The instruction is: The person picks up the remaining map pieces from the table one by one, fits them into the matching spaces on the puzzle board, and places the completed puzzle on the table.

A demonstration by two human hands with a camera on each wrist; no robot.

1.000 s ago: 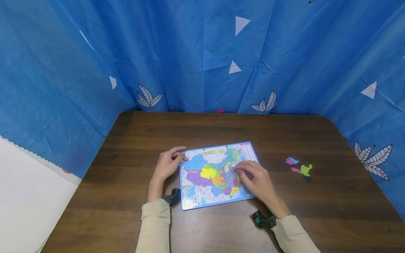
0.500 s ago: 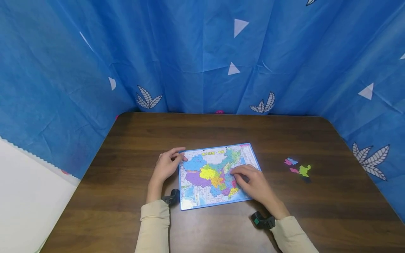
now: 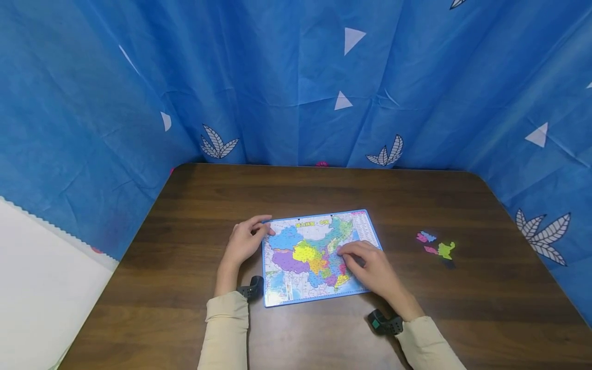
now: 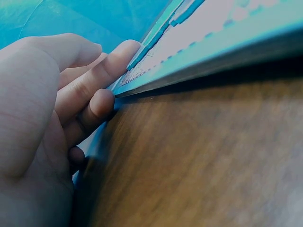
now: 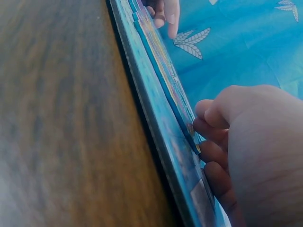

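A blue-edged puzzle board (image 3: 276,297) printed with a colorful map of China lies flat on the table, slightly turned. My left hand (image 3: 245,240) rests at its upper left corner. In the left wrist view, the fingertips (image 4: 127,53) touch the board's edge while the thumb stands off. My right hand (image 3: 372,267) lies over the board's right part, fingertips on the map pieces (image 3: 305,252) and covering some of them. Seen from the right wrist, bent fingers (image 5: 214,153) rest along the raised pieces, and nothing shows between thumb and index finger.
Several loose puzzle pieces lie right of the board: a lime-green one (image 3: 446,250), pink ones (image 3: 431,250) and a blue one (image 3: 428,236). A blue curtain (image 3: 277,77) hangs behind the wooden table (image 3: 185,205). White material (image 3: 41,298) covers the left side.
My right hand has shifted slightly left and down on the board, then stayed there over the last half second. The left hand and the loose pieces have kept their places.
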